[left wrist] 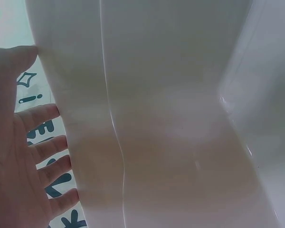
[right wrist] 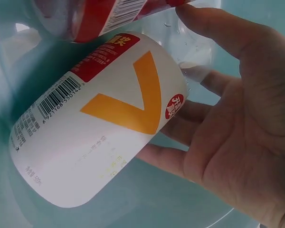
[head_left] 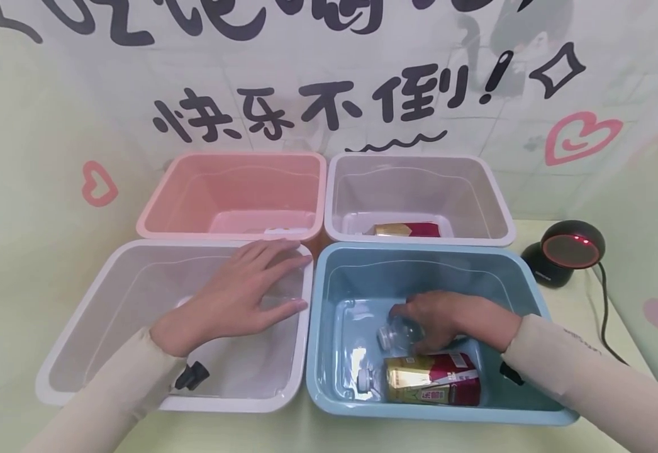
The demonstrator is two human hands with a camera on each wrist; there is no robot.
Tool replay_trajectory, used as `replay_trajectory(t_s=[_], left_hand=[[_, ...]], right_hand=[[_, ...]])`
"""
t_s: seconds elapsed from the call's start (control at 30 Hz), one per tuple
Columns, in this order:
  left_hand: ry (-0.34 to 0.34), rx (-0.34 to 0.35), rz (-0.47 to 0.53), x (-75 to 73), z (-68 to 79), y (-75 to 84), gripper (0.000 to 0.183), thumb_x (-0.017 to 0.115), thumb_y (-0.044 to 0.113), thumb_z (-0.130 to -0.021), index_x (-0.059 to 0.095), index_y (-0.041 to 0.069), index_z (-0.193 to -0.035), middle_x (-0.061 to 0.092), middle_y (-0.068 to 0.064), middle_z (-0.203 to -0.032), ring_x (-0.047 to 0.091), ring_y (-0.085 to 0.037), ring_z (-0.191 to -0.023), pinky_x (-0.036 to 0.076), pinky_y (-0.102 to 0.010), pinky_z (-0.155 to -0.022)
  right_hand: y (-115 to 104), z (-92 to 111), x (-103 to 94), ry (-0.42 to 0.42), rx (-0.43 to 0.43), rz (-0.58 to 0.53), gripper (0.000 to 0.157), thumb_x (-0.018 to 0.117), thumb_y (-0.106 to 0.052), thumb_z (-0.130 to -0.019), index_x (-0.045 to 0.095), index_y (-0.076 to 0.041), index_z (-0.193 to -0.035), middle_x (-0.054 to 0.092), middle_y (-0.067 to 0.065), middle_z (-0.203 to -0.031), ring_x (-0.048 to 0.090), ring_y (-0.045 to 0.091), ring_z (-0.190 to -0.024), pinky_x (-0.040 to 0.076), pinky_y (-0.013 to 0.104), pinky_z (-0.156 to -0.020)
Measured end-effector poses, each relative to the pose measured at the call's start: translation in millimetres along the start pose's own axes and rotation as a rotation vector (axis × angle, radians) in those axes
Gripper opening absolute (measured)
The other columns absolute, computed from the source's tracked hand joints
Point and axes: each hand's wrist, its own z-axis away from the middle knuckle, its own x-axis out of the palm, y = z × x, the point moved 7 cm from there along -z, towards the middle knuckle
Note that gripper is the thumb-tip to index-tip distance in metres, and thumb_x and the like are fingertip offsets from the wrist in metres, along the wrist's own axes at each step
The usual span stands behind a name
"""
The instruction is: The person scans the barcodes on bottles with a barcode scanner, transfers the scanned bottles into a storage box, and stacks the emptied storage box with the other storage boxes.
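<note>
My right hand (head_left: 439, 318) reaches down into the blue bin (head_left: 428, 414). A bottle with a clear neck (head_left: 402, 336) and white cap lies there; its white label with an orange V (right wrist: 118, 114) shows in the right wrist view. The right fingers (right wrist: 192, 116) reach behind the bottle, while the thumb stands apart from it beside a red-labelled item (right wrist: 104, 19). A gold and red carton (head_left: 433, 379) lies at the near side, with another white cap (head_left: 365, 380) beside it. My left hand (head_left: 238, 292) hovers over the front left grey bin (head_left: 193, 404), fingers spread, fingertips at its rim.
Behind stand a pink bin (head_left: 238, 236) with a white item (head_left: 285, 231) at its bottom and a grey bin (head_left: 419, 241) holding a gold and red carton (head_left: 407, 229). A black scanner (head_left: 572, 245) with a cable stands at the right. A printed wall rises behind.
</note>
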Motion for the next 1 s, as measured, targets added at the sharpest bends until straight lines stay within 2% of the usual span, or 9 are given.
replay_trajectory(t_s=[0.13, 0.37, 0.5, 0.57, 0.67, 0.8, 1.0], left_hand=[[-0.001, 0.000, 0.000, 0.7, -0.2, 0.7, 0.071, 0.065, 0.064, -0.095, 0.053, 0.029, -0.156, 0.044, -0.002, -0.166, 0.038, -0.028, -0.157, 0.029, -0.058, -0.131], [0.023, 0.015, -0.001, -1.4, -1.3, 1.4, 0.069, 0.067, 0.062, -0.095, 0.056, 0.028, -0.154, 0.046, -0.004, -0.165, 0.039, -0.029, -0.155, 0.030, -0.058, -0.130], [0.036, 0.026, -0.006, -2.5, -1.1, 2.4, 0.068, 0.068, 0.061, -0.094, 0.057, 0.026, -0.152, 0.048, -0.005, -0.163, 0.041, -0.030, -0.154, 0.031, -0.058, -0.129], [0.033, 0.025, -0.005, -2.4, -1.0, 1.8, 0.068, 0.068, 0.061, -0.094, 0.057, 0.026, -0.152, 0.048, -0.004, -0.163, 0.041, -0.030, -0.154, 0.031, -0.058, -0.130], [0.030, 0.017, -0.010, -2.3, -0.6, 0.8, 0.069, 0.067, 0.062, -0.094, 0.056, 0.027, -0.153, 0.047, -0.003, -0.164, 0.040, -0.028, -0.155, 0.030, -0.058, -0.130], [0.032, 0.017, -0.007, -2.4, -0.5, 0.6, 0.069, 0.067, 0.063, -0.095, 0.056, 0.028, -0.153, 0.047, -0.002, -0.164, 0.040, -0.028, -0.155, 0.031, -0.057, -0.130], [0.031, 0.020, 0.001, -2.9, -0.4, 1.5, 0.068, 0.067, 0.063, -0.095, 0.057, 0.028, -0.152, 0.047, -0.003, -0.163, 0.041, -0.029, -0.154, 0.032, -0.058, -0.129]], right_hand=[[-1, -1, -2.3, 0.023, -0.007, 0.009, 0.065, 0.092, -0.035, -0.081, 0.063, -0.023, -0.139, 0.072, 0.003, -0.116, 0.063, 0.018, -0.098, 0.062, 0.046, -0.096], [-1, -1, -15.5, 0.087, -0.023, 0.001, 0.074, 0.090, -0.037, -0.084, 0.054, -0.013, -0.144, 0.074, 0.002, -0.099, 0.067, 0.014, -0.084, 0.064, 0.038, -0.085], [-2, 3, -25.0, 0.116, -0.045, -0.013, 0.072, 0.089, -0.039, -0.084, 0.059, -0.012, -0.144, 0.076, -0.001, -0.094, 0.067, 0.011, -0.079, 0.063, 0.034, -0.079], [-3, 6, -32.7, 0.143, -0.068, -0.018, 0.070, 0.089, -0.040, -0.085, 0.062, -0.013, -0.143, 0.078, -0.001, -0.093, 0.068, 0.010, -0.077, 0.064, 0.035, -0.080], [-3, 12, -43.9, 0.194, -0.096, -0.021, 0.067, 0.087, -0.042, -0.086, 0.064, -0.015, -0.143, 0.081, 0.001, -0.105, 0.072, 0.011, -0.085, 0.065, 0.040, -0.088], [-2, 20, -51.8, 0.250, -0.121, -0.021, 0.064, 0.086, -0.043, -0.087, 0.065, -0.018, -0.143, 0.078, 0.005, -0.126, 0.073, 0.019, -0.105, 0.064, 0.047, -0.097], [-5, 31, -56.1, 0.308, -0.131, -0.033, 0.062, 0.086, -0.043, -0.087, 0.067, -0.020, -0.142, 0.075, 0.005, -0.131, 0.071, 0.023, -0.114, 0.063, 0.047, -0.096]])
